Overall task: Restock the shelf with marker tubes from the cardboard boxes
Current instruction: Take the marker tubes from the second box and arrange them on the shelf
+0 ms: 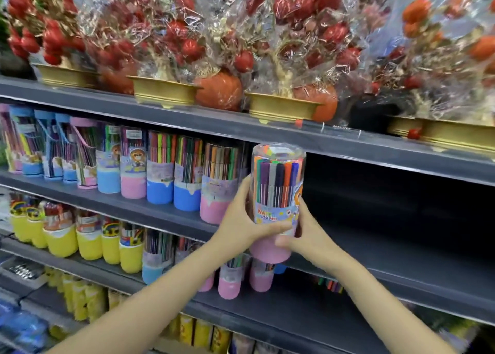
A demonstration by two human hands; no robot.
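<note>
A row of marker tubes [160, 171] with blue and pink bases stands upright along the middle shelf [150, 206], running from the 9 o'clock edge toward the centre. On the shelf below sit yellow-based tubes [60, 233], then more pink-based ones further right. At centre, the left hand [241, 219] grips a clear marker tube [276, 201] from its 9 o'clock side, fingers [270, 229] curled across the front of the label. The tube is upright, pink base down, held in the air in front of the middle shelf's edge, just beside the last pink-based tube [219, 187] in the row. The right hand [305, 235] clasps it from 3 o'clock, thumb pressed on the pink base, its other fingers hidden behind. Right of the tube the middle shelf is dark. Above, on the top shelf, cellophane-wrapped red ornament trees [187, 37] stand in gold pots [163, 91]
</note>
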